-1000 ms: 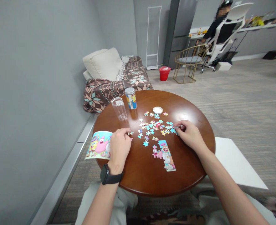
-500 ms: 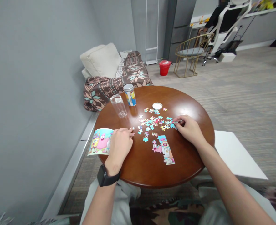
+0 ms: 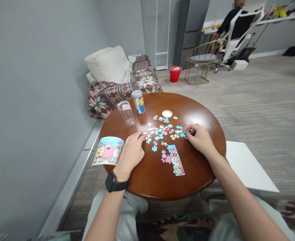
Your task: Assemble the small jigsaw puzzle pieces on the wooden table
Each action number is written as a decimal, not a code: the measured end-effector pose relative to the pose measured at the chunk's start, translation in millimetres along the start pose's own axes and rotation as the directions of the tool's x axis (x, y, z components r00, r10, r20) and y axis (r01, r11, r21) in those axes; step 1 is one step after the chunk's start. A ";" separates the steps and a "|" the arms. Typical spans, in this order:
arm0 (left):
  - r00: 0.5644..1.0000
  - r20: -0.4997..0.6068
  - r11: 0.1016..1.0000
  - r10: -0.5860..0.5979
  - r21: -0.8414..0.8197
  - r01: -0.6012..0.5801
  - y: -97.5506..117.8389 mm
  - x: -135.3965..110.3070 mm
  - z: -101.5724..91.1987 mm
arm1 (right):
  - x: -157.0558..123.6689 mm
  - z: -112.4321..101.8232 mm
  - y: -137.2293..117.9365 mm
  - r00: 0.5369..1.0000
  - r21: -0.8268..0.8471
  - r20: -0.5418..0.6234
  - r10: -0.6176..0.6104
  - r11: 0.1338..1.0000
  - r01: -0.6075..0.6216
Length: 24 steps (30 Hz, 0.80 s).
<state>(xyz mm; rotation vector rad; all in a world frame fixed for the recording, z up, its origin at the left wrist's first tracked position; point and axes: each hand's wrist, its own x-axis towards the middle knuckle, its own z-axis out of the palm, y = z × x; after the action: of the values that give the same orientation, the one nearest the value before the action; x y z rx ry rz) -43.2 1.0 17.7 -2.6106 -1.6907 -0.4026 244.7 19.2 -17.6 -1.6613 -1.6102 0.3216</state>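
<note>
On the round table, loose jigsaw pieces [image 3: 160, 136] lie scattered in a pile, mostly blue, yellow and pink. My left hand [image 3: 132, 149] rests palm down at the pile's left edge, its fingers stretched out and touching pieces there. At the right edge, my right hand [image 3: 199, 138] has thumb and forefinger pinched on a small puzzle piece [image 3: 186, 131], largely hidden by the fingers. Nearer to me lies a joined puzzle section [image 3: 177, 160] showing cartoon figures. Left of my left hand, a curved picture sheet [image 3: 108, 151] shows cartoon figures and overhangs the table edge.
A clear glass [image 3: 126, 113] and a tin with a silver lid [image 3: 138, 102] stand at the table's [image 3: 147, 180] back left. A round lid [image 3: 167, 114] lies behind the pile. Beyond are a sofa [image 3: 109, 65], a red bin [image 3: 175, 74], a gold-framed chair [image 3: 202, 58] and a seated person.
My left hand has shifted up and right toward the pieces, uncovering more of the picture sheet. My right hand stays at the pile's right edge. The view has turned slightly.
</note>
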 end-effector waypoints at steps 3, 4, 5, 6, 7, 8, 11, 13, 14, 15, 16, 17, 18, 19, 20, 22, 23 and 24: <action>0.999 0.023 0.999 -0.033 -0.016 0.033 -1.8 0.9 -0.1 | -0.3 0.3 -0.5 1.000 -0.003 -0.001 -0.001 1.000 0.001; 0.999 0.029 0.999 -0.038 -0.019 0.038 -1.9 1.2 -0.6 | -0.3 0.4 -0.5 1.000 -0.004 0.001 0.000 1.000 0.000; 0.999 0.034 0.999 -0.039 -0.020 0.039 -1.7 1.3 -1.1 | -0.3 0.5 -0.5 1.000 -0.006 0.003 0.000 1.000 0.000; 0.999 0.038 0.999 -0.038 -0.021 0.039 -1.2 1.3 -1.7 | -0.3 0.4 -0.4 1.000 -0.008 0.006 0.001 1.000 -0.001; 0.999 0.041 0.999 -0.036 -0.021 0.037 -0.6 1.3 -2.2 | -0.2 0.4 -0.3 1.000 -0.010 0.009 0.001 1.000 -0.001; 0.998 0.045 0.999 -0.034 -0.020 0.035 0.0 1.2 -2.6 | -0.1 0.3 -0.1 1.000 -0.011 0.011 0.000 1.000 0.000; 0.998 0.048 0.999 -0.032 -0.019 0.033 1.5 0.8 -2.7 | 0.0 0.1 0.1 1.000 -0.009 0.016 -0.003 1.000 0.003; 0.999 0.035 0.999 -0.031 -0.022 0.032 1.8 1.0 -2.4 | -0.2 0.3 0.0 1.000 -0.009 0.018 -0.004 1.000 0.004; 0.999 0.023 0.999 -0.031 -0.029 0.031 1.7 1.2 -2.3 | -0.4 0.4 0.0 1.000 -0.010 0.018 -0.004 1.000 0.005; 0.999 0.007 0.999 -0.032 -0.040 0.032 1.6 1.6 -2.4 | -0.7 0.7 0.0 1.000 -0.011 0.018 -0.006 1.000 0.007; 0.999 -0.009 0.998 -0.035 -0.055 0.034 1.4 2.0 -2.6 | -0.9 0.9 0.1 1.000 -0.011 0.020 -0.009 1.000 0.009; 0.999 -0.025 0.997 -0.041 -0.073 0.039 1.1 2.5 -2.9 | -1.2 1.2 0.2 1.000 -0.012 0.022 -0.010 1.000 0.011; 0.998 -0.034 0.995 -0.049 -0.092 0.046 0.9 2.9 -3.1 | -1.4 1.5 0.5 1.000 -0.012 0.024 -0.011 1.000 0.012; 0.998 -0.038 0.993 -0.057 -0.109 0.053 0.6 3.3 -3.3 | -1.6 1.7 0.8 1.000 -0.013 0.024 -0.011 1.000 0.012; 0.997 -0.035 0.991 -0.063 -0.123 0.058 0.2 3.5 -3.4 | -1.7 1.9 1.1 1.000 -0.013 0.027 -0.012 1.000 0.013; 0.998 -0.020 0.989 -0.065 -0.135 0.061 -0.2 3.7 -2.9 | -1.7 2.1 1.7 0.999 -0.007 0.031 -0.016 1.000 0.016; 0.998 -0.011 0.989 -0.061 -0.133 0.059 -0.3 3.7 -2.4 | -1.6 2.1 1.9 0.999 -0.002 0.034 -0.017 1.000 0.017; 0.998 -0.005 0.990 -0.058 -0.126 0.057 -0.3 3.5 -1.9 | -1.4 2.1 1.9 0.999 0.004 0.039 -0.018 1.000 0.017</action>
<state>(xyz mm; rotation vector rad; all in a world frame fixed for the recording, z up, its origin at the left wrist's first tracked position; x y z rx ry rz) -42.5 4.0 20.2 -2.6454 -1.7980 -0.5384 244.5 18.9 -20.8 -1.6468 -1.6513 0.3497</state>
